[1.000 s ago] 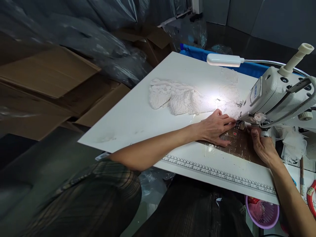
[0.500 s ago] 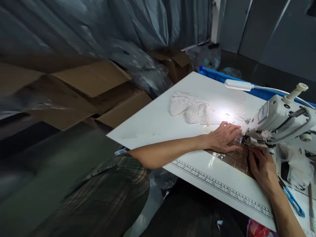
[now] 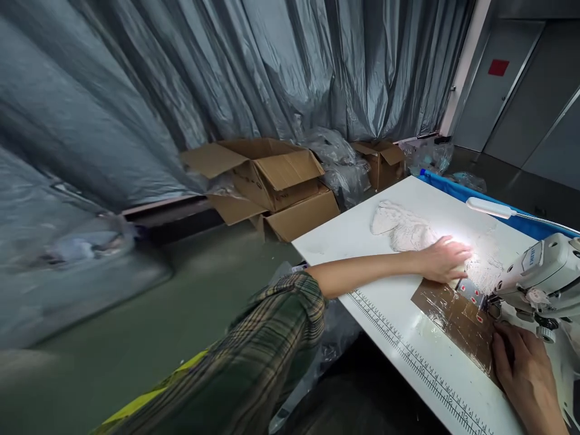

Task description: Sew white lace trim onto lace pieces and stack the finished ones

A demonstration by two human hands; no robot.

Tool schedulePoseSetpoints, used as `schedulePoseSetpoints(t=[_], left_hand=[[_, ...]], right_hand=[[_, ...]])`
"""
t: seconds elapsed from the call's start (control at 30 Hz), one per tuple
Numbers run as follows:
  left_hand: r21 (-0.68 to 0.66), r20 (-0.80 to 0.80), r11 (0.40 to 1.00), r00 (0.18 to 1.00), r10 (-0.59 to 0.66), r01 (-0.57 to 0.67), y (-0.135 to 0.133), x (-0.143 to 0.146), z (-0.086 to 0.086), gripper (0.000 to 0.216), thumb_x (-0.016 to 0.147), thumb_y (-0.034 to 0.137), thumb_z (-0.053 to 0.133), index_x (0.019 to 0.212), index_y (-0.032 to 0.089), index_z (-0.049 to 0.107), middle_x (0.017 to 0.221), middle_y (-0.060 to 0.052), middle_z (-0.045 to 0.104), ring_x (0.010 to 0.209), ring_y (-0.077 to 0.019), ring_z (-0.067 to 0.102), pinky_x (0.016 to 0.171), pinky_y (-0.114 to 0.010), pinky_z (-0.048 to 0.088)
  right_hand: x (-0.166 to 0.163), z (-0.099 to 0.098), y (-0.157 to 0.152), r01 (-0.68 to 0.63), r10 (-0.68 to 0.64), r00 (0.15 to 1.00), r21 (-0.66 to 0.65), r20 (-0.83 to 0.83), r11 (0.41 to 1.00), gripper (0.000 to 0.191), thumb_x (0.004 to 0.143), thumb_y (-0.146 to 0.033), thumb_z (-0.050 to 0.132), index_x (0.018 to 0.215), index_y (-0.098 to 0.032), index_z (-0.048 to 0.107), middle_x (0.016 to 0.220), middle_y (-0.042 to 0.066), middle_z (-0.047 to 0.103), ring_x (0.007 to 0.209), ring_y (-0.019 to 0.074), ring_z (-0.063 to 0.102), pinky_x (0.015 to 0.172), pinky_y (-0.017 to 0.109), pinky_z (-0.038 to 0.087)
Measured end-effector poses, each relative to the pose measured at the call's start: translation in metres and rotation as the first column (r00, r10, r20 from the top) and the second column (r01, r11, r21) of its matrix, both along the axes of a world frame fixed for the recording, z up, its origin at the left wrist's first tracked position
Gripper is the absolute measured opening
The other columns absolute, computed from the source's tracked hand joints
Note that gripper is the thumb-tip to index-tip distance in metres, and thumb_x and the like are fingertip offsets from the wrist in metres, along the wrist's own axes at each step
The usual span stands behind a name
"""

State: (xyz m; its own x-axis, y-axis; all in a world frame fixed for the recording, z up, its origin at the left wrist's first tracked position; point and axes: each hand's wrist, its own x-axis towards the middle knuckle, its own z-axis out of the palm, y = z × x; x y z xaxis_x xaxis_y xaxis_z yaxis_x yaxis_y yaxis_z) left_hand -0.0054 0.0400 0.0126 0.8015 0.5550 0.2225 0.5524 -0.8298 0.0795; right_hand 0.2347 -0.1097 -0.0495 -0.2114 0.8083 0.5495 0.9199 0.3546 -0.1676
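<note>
My left hand [image 3: 446,260] rests palm down on white lacy fabric [image 3: 405,226], its fingers reaching over the cloth under the bright lamp light. The fabric is bunched to the left of the hand and spreads toward the needle area of a white sewing machine [image 3: 539,272]. Beside the presser foot, my right hand [image 3: 523,362] lies at the edge of a shiny brown plate [image 3: 448,311]. Its thumb and fingers are curled together; what they hold, if anything, is hidden. Small red marks show on the machine bed close to the foot.
A white table [image 3: 399,338] carries a printed ruler [image 3: 421,368] along its near edge. A lamp [image 3: 489,207] stretches over the back, by a blue cloth edge [image 3: 435,184]. Open cardboard boxes [image 3: 290,175] and plastic bags stand on the floor before a silver curtain [image 3: 272,72].
The view has swung left and up. My left hand has moved away from the presser foot, farther onto the fabric, uncovering more of the brown plate. My right hand stays beside the machine.
</note>
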Motion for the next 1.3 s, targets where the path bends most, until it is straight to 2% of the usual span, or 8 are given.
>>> schedulePoseSetpoints(t=[0.17, 0.47, 0.6, 0.7, 0.77, 0.87, 1.17, 1.3], left_hand=[[-0.18, 0.16, 0.882, 0.872, 0.462, -0.435, 0.018, -0.055, 0.016, 0.039, 0.098, 0.034, 0.048, 0.122, 0.006, 0.061, 0.144, -0.023, 0.051, 0.131, -0.0348, 0.051, 0.109, -0.054, 0.036], [-0.288, 0.373, 0.894, 0.82, 0.434, -0.342, 0.011, -0.081, 0.019, 0.019, 0.093, 0.023, 0.052, 0.099, 0.015, 0.068, 0.12, -0.01, 0.07, 0.108, -0.0194, 0.067, 0.092, -0.036, 0.053], [-0.348, 0.428, 0.912, 0.83, 0.359, -0.216, -0.007, -0.069, 0.025, 0.013, 0.09, 0.025, 0.057, 0.096, 0.016, 0.064, 0.097, -0.005, 0.074, 0.092, -0.0167, 0.069, 0.074, -0.027, 0.054], [-0.425, 0.408, 0.905, 0.895, 0.178, 0.015, -0.034, -0.053, 0.029, 0.015, 0.09, 0.029, 0.061, 0.096, 0.016, 0.064, 0.086, -0.004, 0.073, 0.079, -0.0157, 0.068, 0.07, -0.028, 0.052], [-0.524, 0.403, 0.805, 0.914, -0.051, 0.276, -0.052, -0.039, 0.029, 0.024, 0.091, 0.03, 0.064, 0.11, 0.016, 0.062, 0.1, -0.006, 0.074, 0.085, -0.0155, 0.069, 0.071, -0.026, 0.053], [-0.534, 0.439, 0.71, 0.868, -0.231, 0.459, -0.063, -0.02, 0.024, 0.028, 0.098, 0.027, 0.054, 0.124, 0.018, 0.057, 0.118, -0.01, 0.071, 0.098, -0.0156, 0.069, 0.079, -0.027, 0.054], [-0.147, 0.108, 0.931, 0.941, -0.32, 0.334, -0.03, -0.003, -0.007, 0.017, 0.092, 0.024, 0.062, 0.108, 0.019, 0.068, 0.107, -0.008, 0.068, 0.093, -0.0195, 0.063, 0.078, -0.03, 0.048], [-0.165, 0.119, 0.945, 0.956, -0.267, 0.284, -0.035, -0.011, -0.005, 0.025, 0.089, 0.035, 0.065, 0.072, 0.017, 0.063, 0.093, -0.005, 0.062, 0.084, -0.0177, 0.058, 0.078, -0.031, 0.043]], right_hand=[[0.0, -0.001, 0.001, -0.009, 0.009, 1.0, -0.002, 0.013, 1.0, 0.04, 0.095, -0.044, 0.038, 0.096, -0.02, 0.07, 0.088, 0.016, 0.071, 0.078, 0.0315, 0.063, 0.075, 0.05, 0.052], [-0.003, 0.021, -0.004, -0.038, 0.032, 0.995, -0.059, -0.098, 0.997, 0.052, 0.094, -0.056, 0.038, 0.093, -0.02, 0.075, 0.094, 0.015, 0.072, 0.083, 0.0294, 0.067, 0.075, 0.048, 0.057], [-0.019, 0.045, -0.014, -0.12, 0.0, 0.929, -0.302, -0.37, 0.946, 0.049, 0.089, -0.064, 0.048, 0.098, -0.024, 0.075, 0.099, 0.012, 0.073, 0.089, 0.0262, 0.069, 0.081, 0.044, 0.058], [-0.038, 0.058, -0.019, -0.272, -0.184, 0.746, -0.545, -0.64, 0.793, 0.058, 0.082, -0.07, 0.055, 0.109, -0.021, 0.071, 0.101, 0.013, 0.074, 0.088, 0.0258, 0.07, 0.08, 0.043, 0.059], [-0.05, 0.063, -0.019, -0.437, -0.356, 0.534, -0.611, -0.767, 0.661, 0.066, 0.08, -0.075, 0.053, 0.11, -0.019, 0.068, 0.103, 0.014, 0.073, 0.087, 0.0253, 0.071, 0.078, 0.042, 0.059], [-0.065, 0.064, -0.015, -0.553, -0.428, 0.447, -0.619, -0.785, 0.557, 0.056, 0.077, -0.071, 0.061, 0.099, -0.02, 0.068, 0.086, 0.007, 0.072, 0.075, 0.0205, 0.068, 0.068, 0.036, 0.057], [-0.061, 0.054, -0.015, -0.3, -0.356, 0.669, -0.675, -0.652, 0.674, 0.042, 0.064, -0.044, 0.073, 0.096, -0.017, 0.068, 0.064, -0.004, 0.058, 0.056, 0.0111, 0.049, 0.054, 0.025, 0.041], [-0.031, 0.061, -0.008, 0.078, -0.408, 0.831, -0.647, -0.378, 0.759, 0.036, 0.074, -0.052, 0.062, 0.088, -0.021, 0.072, 0.062, 0.0, 0.062, 0.057, 0.0165, 0.054, 0.053, 0.028, 0.038]])
